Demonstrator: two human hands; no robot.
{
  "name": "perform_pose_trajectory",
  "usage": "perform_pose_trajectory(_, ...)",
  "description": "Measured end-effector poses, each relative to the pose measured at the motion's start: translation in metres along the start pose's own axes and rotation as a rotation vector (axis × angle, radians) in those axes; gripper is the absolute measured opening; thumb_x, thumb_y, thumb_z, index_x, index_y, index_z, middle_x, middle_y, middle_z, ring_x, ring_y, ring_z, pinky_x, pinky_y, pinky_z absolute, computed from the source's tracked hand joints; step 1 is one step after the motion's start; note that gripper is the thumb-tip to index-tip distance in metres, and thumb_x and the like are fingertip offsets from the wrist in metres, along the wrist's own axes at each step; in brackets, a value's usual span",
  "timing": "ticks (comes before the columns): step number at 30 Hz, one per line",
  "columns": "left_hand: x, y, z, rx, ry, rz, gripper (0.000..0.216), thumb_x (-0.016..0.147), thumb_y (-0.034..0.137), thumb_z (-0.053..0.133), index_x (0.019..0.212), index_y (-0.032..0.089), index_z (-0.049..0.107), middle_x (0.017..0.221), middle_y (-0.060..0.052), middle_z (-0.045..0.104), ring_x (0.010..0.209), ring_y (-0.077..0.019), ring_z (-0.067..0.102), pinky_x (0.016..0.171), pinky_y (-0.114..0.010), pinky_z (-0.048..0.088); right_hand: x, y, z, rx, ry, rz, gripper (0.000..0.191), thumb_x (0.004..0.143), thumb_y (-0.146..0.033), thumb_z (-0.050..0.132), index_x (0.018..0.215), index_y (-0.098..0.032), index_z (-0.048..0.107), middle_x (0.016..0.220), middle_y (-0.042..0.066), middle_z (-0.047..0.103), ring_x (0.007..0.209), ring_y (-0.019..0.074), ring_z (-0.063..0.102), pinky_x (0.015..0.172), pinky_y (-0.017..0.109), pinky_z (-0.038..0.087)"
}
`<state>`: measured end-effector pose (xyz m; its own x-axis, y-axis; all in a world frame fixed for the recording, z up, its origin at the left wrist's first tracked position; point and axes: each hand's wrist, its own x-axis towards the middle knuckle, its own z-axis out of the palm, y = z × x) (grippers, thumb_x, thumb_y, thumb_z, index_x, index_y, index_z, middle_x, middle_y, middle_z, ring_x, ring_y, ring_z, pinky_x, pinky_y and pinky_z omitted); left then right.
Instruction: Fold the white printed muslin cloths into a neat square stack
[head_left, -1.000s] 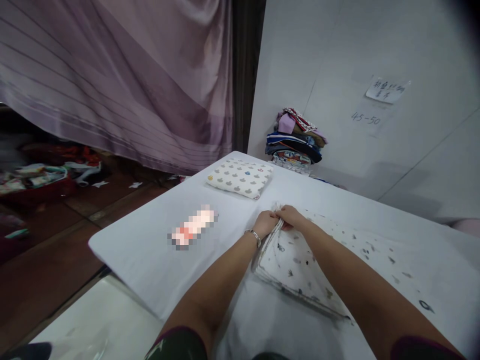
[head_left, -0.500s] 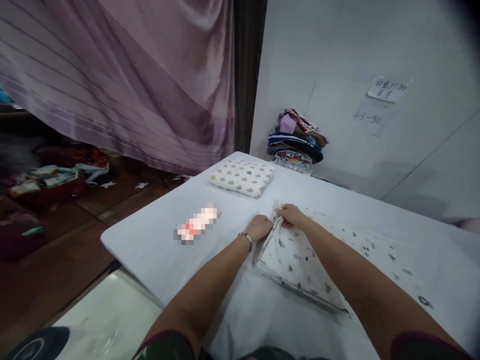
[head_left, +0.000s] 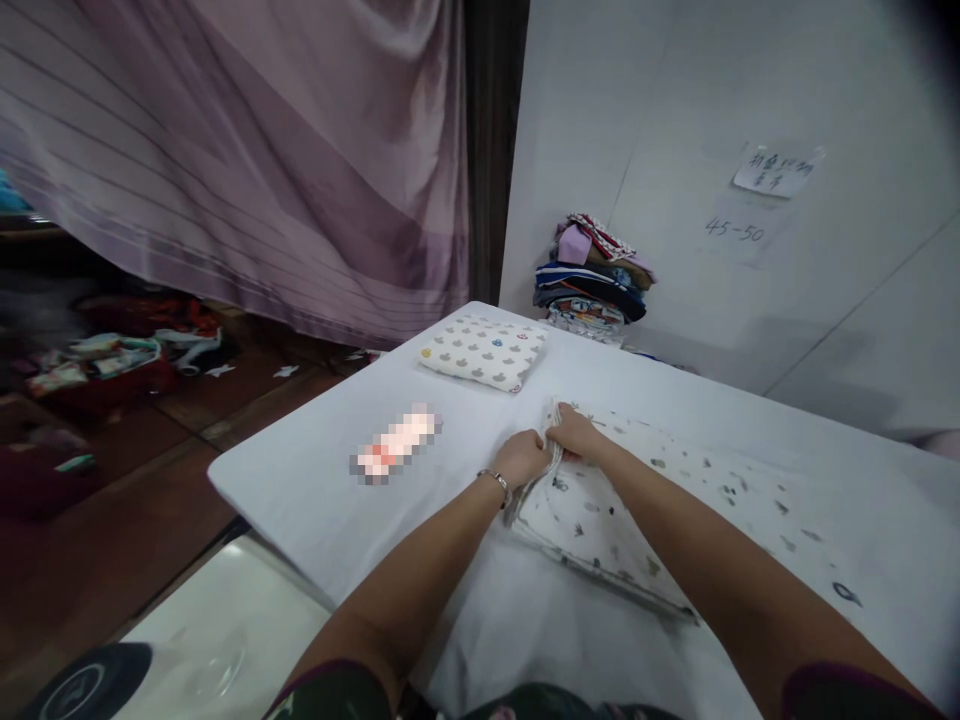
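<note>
The left hand [head_left: 521,457] and right hand [head_left: 579,432] are gripping the left edge of a layered printed cloth [head_left: 600,530], its gathered folds sitting between their closed fingers, the rest spreading rightward across a white table [head_left: 300,510]. A red container [head_left: 124,382] is holding blurred, jumbled items [head_left: 101,350] on the floor. Beyond, a patterned bundle [head_left: 484,353] is resting, a purple curtain [head_left: 300,170] is hanging, and stacked textiles [head_left: 589,280] are leaning near a pale wall [head_left: 660,120].

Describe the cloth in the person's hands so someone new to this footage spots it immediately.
Find the white table. On it, the left hand and right hand grip a layered white cloth by its edge. Unlike the folded bundle near the table's far corner, with its rows of grey shapes, this one has small scattered motifs.
</note>
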<state>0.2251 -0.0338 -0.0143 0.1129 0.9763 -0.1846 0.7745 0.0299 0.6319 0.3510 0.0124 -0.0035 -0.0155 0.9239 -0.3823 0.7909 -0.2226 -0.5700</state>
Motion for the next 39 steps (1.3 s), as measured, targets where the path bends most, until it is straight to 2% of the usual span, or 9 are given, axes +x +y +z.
perform_pose_trajectory(4, -0.004, -0.007, -0.005, 0.023, -0.074, 0.04, 0.021, 0.066, 0.026, 0.054, 0.08, 0.016, 0.066, 0.081, -0.008, 0.068, 0.076, -0.0198, 0.06, 0.064, -0.025, 0.041, -0.017, 0.004, -0.005, -0.049, -0.038, -0.06, 0.073, 0.08, -0.037, 0.052, 0.14, -0.016, 0.016, 0.058, 0.003, 0.061, 0.048, 0.0197, 0.058, 0.049, 0.031, 0.047)
perform_pose_trajectory(6, -0.008, -0.01, -0.008, 0.022, -0.123, 0.056, 0.018, 0.064, 0.025, 0.054, 0.074, 0.016, 0.067, 0.073, -0.006, 0.067, 0.069, -0.0172, 0.059, 0.059, -0.023, 0.04, -0.028, 0.01, -0.009, -0.168, 0.033, -0.185, 0.07, 0.081, -0.042, 0.049, 0.139, -0.016, 0.021, 0.069, 0.007, 0.064, 0.062, 0.0222, 0.062, 0.059, 0.034, 0.048)
perform_pose_trajectory(10, -0.019, -0.012, -0.011, 0.016, -0.209, 0.067, 0.017, 0.064, 0.024, 0.053, 0.069, 0.016, 0.067, 0.065, -0.003, 0.066, 0.06, -0.0134, 0.056, 0.052, -0.02, 0.037, -0.05, 0.024, -0.011, -0.406, 0.263, -0.687, 0.044, 0.078, -0.02, 0.046, 0.121, -0.017, 0.05, 0.115, 0.013, 0.056, 0.108, 0.0254, 0.05, 0.087, 0.038, 0.041)
perform_pose_trajectory(13, -0.027, -0.012, -0.011, 0.038, -0.22, 0.064, 0.017, 0.064, 0.024, 0.053, 0.066, 0.015, 0.067, 0.064, -0.004, 0.066, 0.059, -0.0137, 0.055, 0.053, -0.021, 0.036, -0.066, 0.03, -0.006, -0.449, 0.112, -1.086, 0.05, 0.065, -0.003, 0.044, 0.11, -0.018, 0.057, 0.115, 0.008, 0.057, 0.114, 0.0209, 0.044, 0.095, 0.035, 0.034)
perform_pose_trajectory(15, -0.031, -0.013, -0.011, 0.051, -0.211, 0.056, 0.017, 0.063, 0.023, 0.053, 0.066, 0.014, 0.067, 0.065, -0.005, 0.065, 0.059, -0.014, 0.054, 0.054, -0.022, 0.036, -0.073, 0.031, -0.003, -0.472, 0.034, -1.196, 0.051, 0.062, 0.0, 0.045, 0.107, -0.019, 0.058, 0.106, 0.007, 0.06, 0.111, 0.0204, 0.045, 0.095, 0.037, 0.033)
perform_pose_trajectory(22, -0.042, -0.024, -0.009, 0.001, -0.149, 0.007, 0.021, 0.067, 0.027, 0.05, 0.071, 0.014, 0.066, 0.063, -0.004, 0.063, 0.058, -0.0125, 0.052, 0.052, -0.022, 0.034, -0.078, 0.031, -0.005, -0.587, 0.073, -1.24, 0.025, 0.072, -0.012, 0.053, 0.095, -0.019, 0.062, 0.094, 0.007, 0.059, 0.1, 0.0205, 0.048, 0.103, 0.044, 0.019)
perform_pose_trajectory(28, -0.046, -0.026, -0.007, -0.062, -0.125, -0.012, 0.019, 0.068, 0.027, 0.051, 0.07, 0.014, 0.065, 0.061, -0.002, 0.061, 0.057, -0.0112, 0.05, 0.052, -0.021, 0.034, -0.076, 0.027, -0.005, -0.634, -0.019, -1.26, 0.027, 0.073, -0.014, 0.054, 0.097, -0.02, 0.063, 0.087, 0.005, 0.059, 0.092, 0.0186, 0.05, 0.104, 0.044, 0.015)
perform_pose_trajectory(34, -0.055, -0.031, -0.008, -0.128, -0.194, 0.0, 0.018, 0.065, 0.027, 0.055, 0.072, 0.015, 0.064, 0.059, 0.001, 0.059, 0.053, -0.0097, 0.049, 0.049, -0.02, 0.035, -0.077, 0.023, -0.006, -0.551, -0.13, -1.213, 0.024, 0.067, -0.008, 0.052, 0.083, -0.021, 0.065, 0.089, 0.005, 0.062, 0.092, 0.0189, 0.051, 0.095, 0.039, 0.027)
perform_pose_trajectory(39, -0.064, -0.035, -0.007, -0.15, -0.198, -0.017, 0.014, 0.063, 0.025, 0.055, 0.069, 0.015, 0.062, 0.056, 0.001, 0.058, 0.051, -0.0096, 0.05, 0.048, -0.019, 0.034, -0.082, 0.024, -0.014, -0.511, -0.212, -1.155, 0.032, 0.066, -0.005, 0.048, 0.087, -0.023, 0.064, 0.082, 0.002, 0.065, 0.087, 0.0176, 0.055, 0.102, 0.047, 0.015)
